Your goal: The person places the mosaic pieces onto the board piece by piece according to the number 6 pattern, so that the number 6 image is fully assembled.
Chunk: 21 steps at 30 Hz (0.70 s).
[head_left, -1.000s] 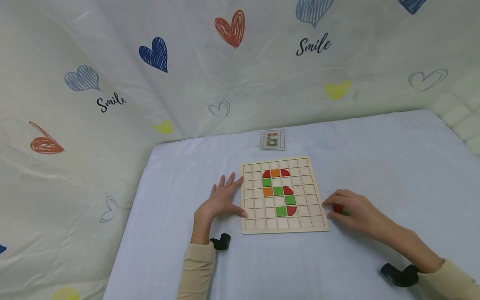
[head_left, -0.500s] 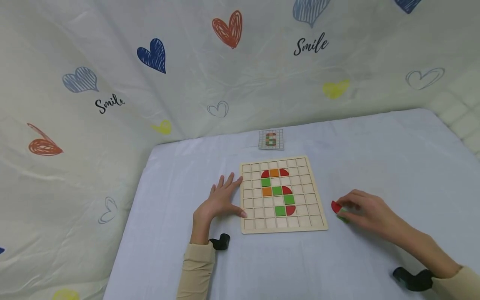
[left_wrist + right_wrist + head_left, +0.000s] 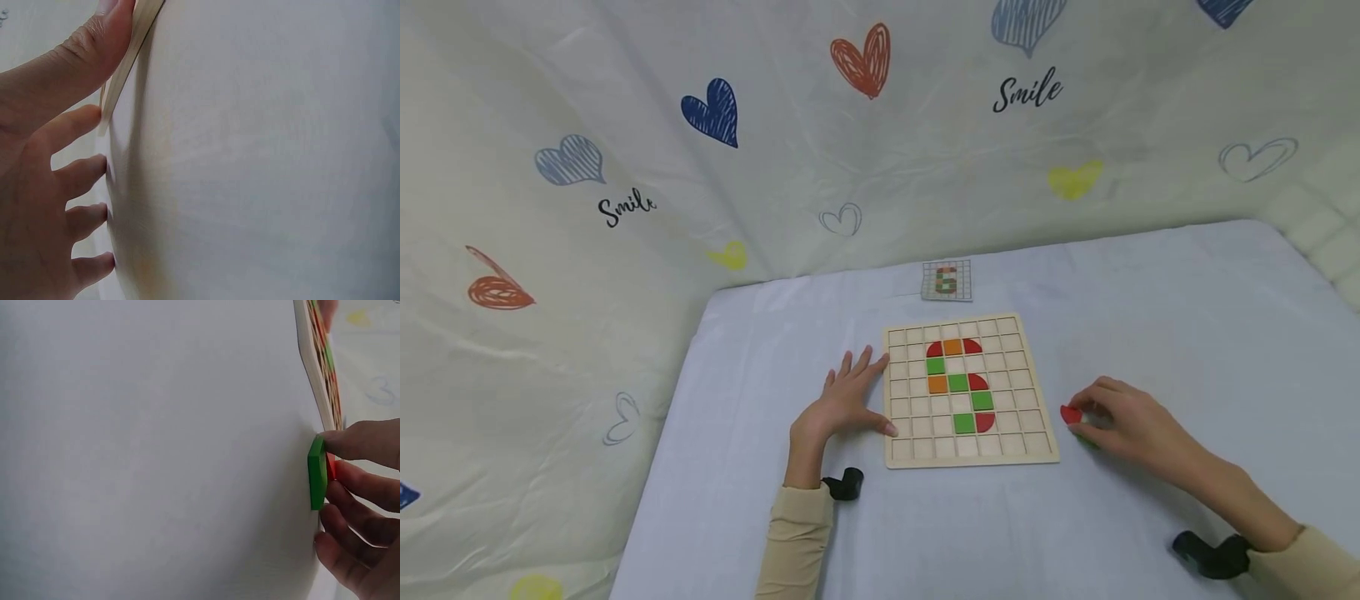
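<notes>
A square wooden grid board (image 3: pixel 1021 444) lies on the table with red, orange and green tiles set in several of its cells. My left hand (image 3: pixel 838 404) is spread at the board's left side, thumb and index finger touching the frame. In the left wrist view, the thumb rests against the wooden edge. To the right of the board, my right hand (image 3: pixel 1123 419) pinches a red rounded tile (image 3: pixel 1070 414) between thumb and fingers. A green tile (image 3: pixel 317 475) is also at those fingertips in the right wrist view, close to the tabletop; the fingers partly hide both tiles.
Behind the board lies a small pattern card (image 3: pixel 946 281) printed with a coloured figure on a grid. A white cloth covers the table (image 3: pixel 760 350), and a curtain (image 3: pixel 925 150) with hearts hangs along its far edge. Both wrists wear black camera mounts (image 3: pixel 1210 556).
My right hand has shifted slightly right, away from the board's edge, and the red tile now shows past its fingertips. The left hand stays at the board.
</notes>
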### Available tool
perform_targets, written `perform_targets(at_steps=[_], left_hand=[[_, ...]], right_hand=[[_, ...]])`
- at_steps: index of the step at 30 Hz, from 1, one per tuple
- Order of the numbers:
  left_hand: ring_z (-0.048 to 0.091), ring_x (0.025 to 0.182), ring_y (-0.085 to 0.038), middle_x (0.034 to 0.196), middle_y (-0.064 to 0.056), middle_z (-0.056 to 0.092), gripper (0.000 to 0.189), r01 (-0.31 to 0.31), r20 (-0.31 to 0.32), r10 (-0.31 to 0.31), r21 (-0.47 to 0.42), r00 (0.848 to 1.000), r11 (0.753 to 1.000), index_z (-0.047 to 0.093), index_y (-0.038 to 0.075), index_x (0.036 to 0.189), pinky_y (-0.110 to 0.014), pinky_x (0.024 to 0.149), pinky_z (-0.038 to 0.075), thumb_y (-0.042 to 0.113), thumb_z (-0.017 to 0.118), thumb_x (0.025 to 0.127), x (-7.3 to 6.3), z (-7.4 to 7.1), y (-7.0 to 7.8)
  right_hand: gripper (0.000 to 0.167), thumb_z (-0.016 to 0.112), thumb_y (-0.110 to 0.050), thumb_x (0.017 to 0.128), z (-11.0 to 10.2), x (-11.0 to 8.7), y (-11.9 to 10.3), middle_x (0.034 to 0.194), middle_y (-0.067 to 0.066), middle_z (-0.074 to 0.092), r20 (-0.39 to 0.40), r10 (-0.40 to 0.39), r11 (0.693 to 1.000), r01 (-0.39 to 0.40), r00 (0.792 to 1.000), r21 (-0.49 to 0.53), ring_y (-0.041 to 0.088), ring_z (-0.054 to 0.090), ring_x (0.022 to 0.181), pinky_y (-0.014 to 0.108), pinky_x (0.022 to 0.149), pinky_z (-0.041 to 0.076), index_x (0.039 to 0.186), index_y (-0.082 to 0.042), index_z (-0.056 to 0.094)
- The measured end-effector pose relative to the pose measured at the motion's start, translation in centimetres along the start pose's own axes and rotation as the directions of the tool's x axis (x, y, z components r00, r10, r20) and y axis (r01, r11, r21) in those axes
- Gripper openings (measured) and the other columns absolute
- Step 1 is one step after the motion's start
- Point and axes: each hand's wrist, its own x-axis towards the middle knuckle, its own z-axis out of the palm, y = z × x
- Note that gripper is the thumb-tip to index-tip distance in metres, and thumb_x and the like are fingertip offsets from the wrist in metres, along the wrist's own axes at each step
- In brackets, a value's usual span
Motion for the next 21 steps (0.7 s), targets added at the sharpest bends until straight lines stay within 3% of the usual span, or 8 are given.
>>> perform_targets(at_steps=[7, 21], left_hand=[[-0.009, 0.160, -0.033, 0.174, -0.003, 0.005, 0.118, -0.002, 0.007, 0.002, 0.005, 1.000, 1.000, 0.025, 0.027, 0.165, -0.059, 0.128, -0.002, 0.037, 0.095, 0.071, 0.07, 0.02, -0.02], [-0.010, 0.160, -0.033, 0.174, -0.003, 0.004, 0.118, -0.004, 0.009, 0.004, 0.002, 1.000, 1.000, 0.025, 0.027, 0.165, -0.059, 0.128, -0.002, 0.037, 0.095, 0.071, 0.03, -0.01, -0.02]], right_hand=[[0.030, 0.089, 0.000, 0.073, 0.02, 0.51, -0.42, 0.092, -0.006, 0.069, 0.054, 0.007, 0.997, -0.010, 0.999, 0.071, 0.009, 0.059, 0.079, 0.026, 0.068, 0.057, 0.094, -0.012, 0.071], [0.040, 0.089, 0.009, 0.067, 0.20, 0.92, -0.70, 0.090, -0.007, 0.071, -0.052, -0.137, 0.978, 0.143, 0.989, 0.154, -0.001, 0.062, 0.077, 0.019, 0.067, 0.059, 0.098, -0.010, 0.073]])
